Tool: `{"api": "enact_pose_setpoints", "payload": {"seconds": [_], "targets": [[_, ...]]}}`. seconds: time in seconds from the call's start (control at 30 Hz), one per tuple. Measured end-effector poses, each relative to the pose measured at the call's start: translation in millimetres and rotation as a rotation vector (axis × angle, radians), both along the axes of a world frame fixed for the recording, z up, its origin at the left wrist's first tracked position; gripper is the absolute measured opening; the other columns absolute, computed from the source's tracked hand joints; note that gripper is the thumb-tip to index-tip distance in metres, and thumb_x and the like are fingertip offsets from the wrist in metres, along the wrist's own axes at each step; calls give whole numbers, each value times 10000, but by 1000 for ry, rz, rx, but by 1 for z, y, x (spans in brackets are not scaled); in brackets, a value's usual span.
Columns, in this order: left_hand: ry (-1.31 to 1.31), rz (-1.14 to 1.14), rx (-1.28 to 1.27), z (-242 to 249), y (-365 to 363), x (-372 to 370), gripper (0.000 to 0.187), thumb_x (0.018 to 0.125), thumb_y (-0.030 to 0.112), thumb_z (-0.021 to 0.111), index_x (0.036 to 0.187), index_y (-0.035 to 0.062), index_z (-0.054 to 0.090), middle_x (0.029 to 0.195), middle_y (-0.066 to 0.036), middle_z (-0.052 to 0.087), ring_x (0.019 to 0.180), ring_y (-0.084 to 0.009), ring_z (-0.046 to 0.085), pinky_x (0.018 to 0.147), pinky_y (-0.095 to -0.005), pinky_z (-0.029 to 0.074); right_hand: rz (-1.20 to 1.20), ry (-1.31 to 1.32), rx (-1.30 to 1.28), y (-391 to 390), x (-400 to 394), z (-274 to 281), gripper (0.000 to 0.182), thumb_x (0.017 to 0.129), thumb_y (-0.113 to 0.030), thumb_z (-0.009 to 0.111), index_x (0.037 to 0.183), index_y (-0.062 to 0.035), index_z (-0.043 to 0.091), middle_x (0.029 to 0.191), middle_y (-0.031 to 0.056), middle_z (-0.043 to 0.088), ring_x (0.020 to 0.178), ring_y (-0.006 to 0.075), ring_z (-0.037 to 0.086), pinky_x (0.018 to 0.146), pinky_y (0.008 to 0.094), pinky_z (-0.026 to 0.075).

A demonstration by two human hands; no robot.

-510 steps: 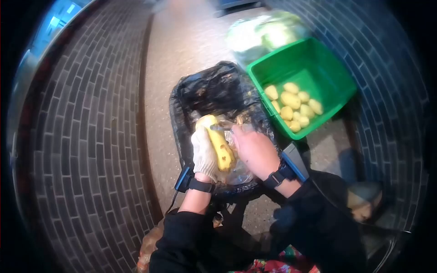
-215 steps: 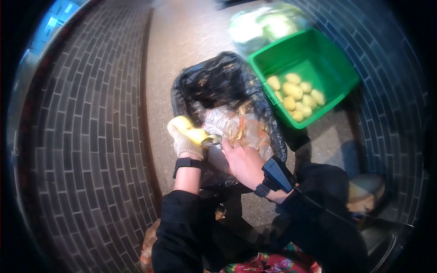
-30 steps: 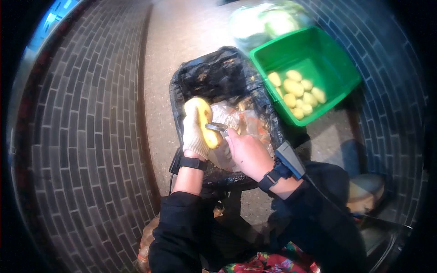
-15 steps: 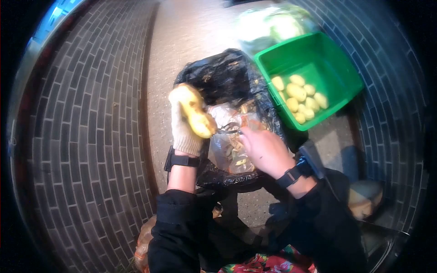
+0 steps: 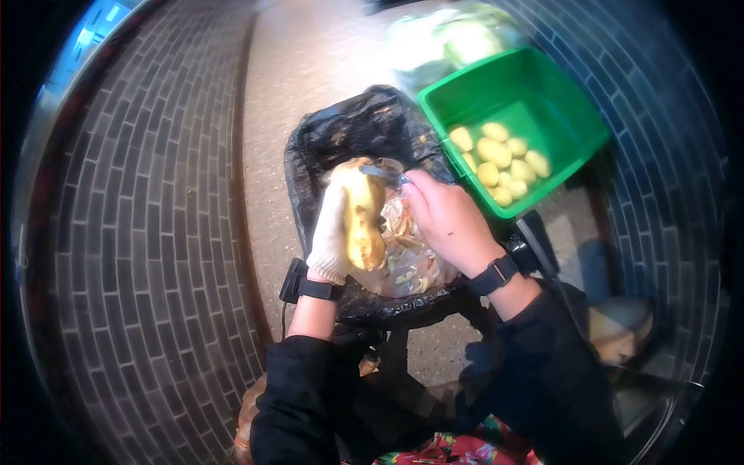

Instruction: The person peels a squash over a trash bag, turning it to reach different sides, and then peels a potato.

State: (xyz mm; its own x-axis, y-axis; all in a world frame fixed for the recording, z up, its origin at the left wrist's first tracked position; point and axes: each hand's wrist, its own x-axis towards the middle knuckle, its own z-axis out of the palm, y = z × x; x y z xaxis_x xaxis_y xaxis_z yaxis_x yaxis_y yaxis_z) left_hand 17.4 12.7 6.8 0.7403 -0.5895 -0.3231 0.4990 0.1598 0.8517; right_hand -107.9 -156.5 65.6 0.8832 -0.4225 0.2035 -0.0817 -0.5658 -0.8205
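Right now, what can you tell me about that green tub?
The green tub looks like smooth plastic: open-topped, roughly rectangular, with a raised rim. It sits to the person's right, its open side facing up. A small heap of pale yellow peeled potatoes lies toward its near left corner, leaving much of its base bare. Its left rim is close beside the black plastic liner; I can't tell whether they touch.

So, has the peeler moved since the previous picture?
Yes, forward: the peeler was about level with the near corner of the green tub and now, in the right hand, is beyond it.
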Motion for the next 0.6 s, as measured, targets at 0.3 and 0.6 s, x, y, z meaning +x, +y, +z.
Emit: {"api": "enact_pose_setpoints", "payload": {"seconds": [0.3,0.6], "targets": [[-189,54,80,-14,-3,-3,541,961,556,556,1268,111,577,1008,-53,664,796,-149,632,657,-276,532,5,151,-12,8,8,-4,223,1002,-234,518,1027,-32,609,783,254,648,770,454,635,675,530,504],[93,228,36,-24,6,26,639,875,723,540,1111,130,557,819,-59,593,594,-155,581,493,-265,474,173,230,-23,48,-11,-19,186,1001,-216,518,1004,-44,589,689,216,624,697,426,635,673,508,500]]}}
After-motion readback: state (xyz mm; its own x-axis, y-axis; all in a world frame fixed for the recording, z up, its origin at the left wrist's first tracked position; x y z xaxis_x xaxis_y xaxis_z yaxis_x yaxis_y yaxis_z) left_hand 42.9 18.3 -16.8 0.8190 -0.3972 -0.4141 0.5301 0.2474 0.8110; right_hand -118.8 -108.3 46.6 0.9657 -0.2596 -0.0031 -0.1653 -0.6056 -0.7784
